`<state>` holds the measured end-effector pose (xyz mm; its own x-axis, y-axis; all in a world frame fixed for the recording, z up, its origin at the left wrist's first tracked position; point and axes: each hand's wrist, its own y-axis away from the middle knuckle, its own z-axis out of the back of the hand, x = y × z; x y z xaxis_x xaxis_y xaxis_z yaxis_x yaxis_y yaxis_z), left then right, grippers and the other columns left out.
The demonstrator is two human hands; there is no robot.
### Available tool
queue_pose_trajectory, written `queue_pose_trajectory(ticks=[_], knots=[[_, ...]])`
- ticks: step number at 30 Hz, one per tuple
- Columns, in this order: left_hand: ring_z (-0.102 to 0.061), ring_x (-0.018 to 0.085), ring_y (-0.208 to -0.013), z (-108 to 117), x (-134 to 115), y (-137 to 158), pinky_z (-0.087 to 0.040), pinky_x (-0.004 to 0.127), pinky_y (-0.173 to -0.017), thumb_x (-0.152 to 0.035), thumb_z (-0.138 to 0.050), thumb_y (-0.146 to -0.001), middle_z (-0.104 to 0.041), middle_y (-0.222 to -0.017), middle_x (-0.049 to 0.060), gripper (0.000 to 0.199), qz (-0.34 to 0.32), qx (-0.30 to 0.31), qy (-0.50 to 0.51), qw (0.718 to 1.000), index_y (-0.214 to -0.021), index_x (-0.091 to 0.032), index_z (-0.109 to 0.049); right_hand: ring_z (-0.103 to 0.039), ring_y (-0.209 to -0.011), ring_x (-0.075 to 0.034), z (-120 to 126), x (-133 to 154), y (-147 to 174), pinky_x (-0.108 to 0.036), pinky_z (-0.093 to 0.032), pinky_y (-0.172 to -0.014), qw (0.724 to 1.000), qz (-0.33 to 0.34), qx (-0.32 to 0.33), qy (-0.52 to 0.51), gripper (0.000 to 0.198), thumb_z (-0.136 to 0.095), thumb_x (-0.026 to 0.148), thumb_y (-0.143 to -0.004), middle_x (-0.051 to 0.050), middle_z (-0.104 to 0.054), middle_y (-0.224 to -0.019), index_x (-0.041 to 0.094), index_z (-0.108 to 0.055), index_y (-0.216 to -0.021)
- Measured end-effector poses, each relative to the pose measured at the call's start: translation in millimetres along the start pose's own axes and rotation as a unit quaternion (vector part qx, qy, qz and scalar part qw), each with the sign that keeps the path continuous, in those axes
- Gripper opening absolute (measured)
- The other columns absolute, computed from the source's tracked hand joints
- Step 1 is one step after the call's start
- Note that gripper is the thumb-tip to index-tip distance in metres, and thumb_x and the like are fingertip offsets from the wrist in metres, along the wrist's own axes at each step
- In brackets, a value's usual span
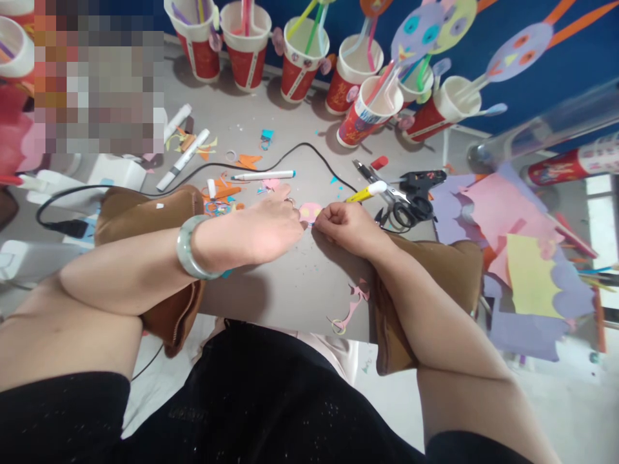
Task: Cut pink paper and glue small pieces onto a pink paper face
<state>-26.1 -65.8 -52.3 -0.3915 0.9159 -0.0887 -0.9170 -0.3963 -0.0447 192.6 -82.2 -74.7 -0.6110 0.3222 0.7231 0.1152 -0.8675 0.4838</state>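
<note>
A small pink paper face (310, 211) with pale yellow eyes lies on the grey table between my two hands. My left hand (258, 222), with a ring and a pale bangle on the wrist, has curled fingers closed at the face's left edge. Closed in a pinch, my right hand (352, 227) meets its lower right edge; the fingertips are partly hidden. Just beyond my right hand are a yellow-and-white pen (366, 192) and black-handled scissors (403, 212). A white marker with a blue end (264, 175) rests beyond my left hand.
Red paper cups (302, 71) with straws and paper faces line the back. A black glue gun (420, 187) and coloured paper sheets (532, 277) lie right. Brown cushions (149, 209) sit under my arms. A black cable (232, 164) crosses the table among scraps and markers.
</note>
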Motion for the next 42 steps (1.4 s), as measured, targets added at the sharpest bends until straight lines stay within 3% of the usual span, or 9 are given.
queue_pose_trajectory(ticks=[3,11,22,27,33,42], knots=[[-0.057,0.019,-0.07,-1.9,-2.6,-0.8,-0.04,0.043,-0.093,0.002,-0.052,-0.085,-0.064,-0.069,0.003,0.022,-0.018,0.046,-0.071,0.996,-0.083,-0.016,-0.065,-0.043,-0.048,-0.01,-0.9,1.3,0.5,-0.026,-0.031,-0.052,1.0,-0.004,0.001,-0.005,0.012,-0.064,0.026,-0.08,0.004,-0.055,-0.05,0.021,-0.056,-0.071],[-0.058,0.021,-0.073,-6.3,-5.0,-5.1,-0.037,0.046,-0.099,0.002,-0.055,-0.074,-0.067,-0.073,0.006,0.024,-0.025,0.08,-0.077,0.993,-0.08,-0.017,-0.069,-0.046,-0.048,-0.011,-2.5,2.4,2.2,-0.027,-0.033,-0.054,1.0,0.016,-0.008,0.01,0.013,-0.062,0.025,-0.08,0.004,-0.055,-0.049,0.023,-0.053,-0.072],[-0.061,0.025,-0.079,-3.3,-8.4,-6.1,-0.038,0.046,-0.097,0.0,-0.054,-0.08,-0.072,-0.083,0.01,0.024,-0.024,0.104,-0.095,0.99,-0.089,-0.015,-0.071,-0.051,-0.058,-0.014,0.5,-2.0,4.6,-0.03,-0.038,-0.064,0.994,0.068,-0.052,0.062,0.01,-0.062,0.026,-0.079,0.003,-0.058,-0.059,0.023,-0.055,-0.074],[-0.062,0.026,-0.085,-6.3,-8.7,-2.9,-0.037,0.047,-0.102,-0.004,-0.053,-0.087,-0.071,-0.087,0.011,0.02,-0.025,0.067,-0.077,0.994,-0.089,-0.015,-0.07,-0.055,-0.064,-0.015,6.1,-5.2,7.1,-0.031,-0.041,-0.067,0.99,0.113,-0.043,0.069,0.004,-0.063,0.025,-0.078,0.0,-0.065,-0.067,0.021,-0.063,-0.079],[-0.062,0.03,-0.105,-2.4,-9.4,-4.0,-0.038,0.045,-0.101,-0.007,-0.052,-0.09,-0.07,-0.114,0.018,0.032,-0.024,0.071,-0.096,0.993,-0.113,-0.008,-0.073,-0.056,-0.067,-0.017,5.1,-6.5,3.4,-0.031,-0.042,-0.068,0.988,0.125,-0.036,0.085,0.008,-0.065,0.028,-0.08,-0.001,-0.065,-0.069,0.021,-0.067,-0.078],[-0.06,0.031,-0.109,-12.7,-9.0,-4.4,-0.034,0.047,-0.107,-0.016,-0.063,-0.087,-0.069,-0.115,0.019,0.025,-0.04,0.062,-0.094,0.993,-0.105,-0.01,-0.078,-0.057,-0.073,-0.018,1.0,-7.6,2.2,-0.031,-0.042,-0.069,0.986,0.124,-0.048,0.1,0.009,-0.07,0.029,-0.078,-0.003,-0.066,-0.071,0.021,-0.066,-0.076]])
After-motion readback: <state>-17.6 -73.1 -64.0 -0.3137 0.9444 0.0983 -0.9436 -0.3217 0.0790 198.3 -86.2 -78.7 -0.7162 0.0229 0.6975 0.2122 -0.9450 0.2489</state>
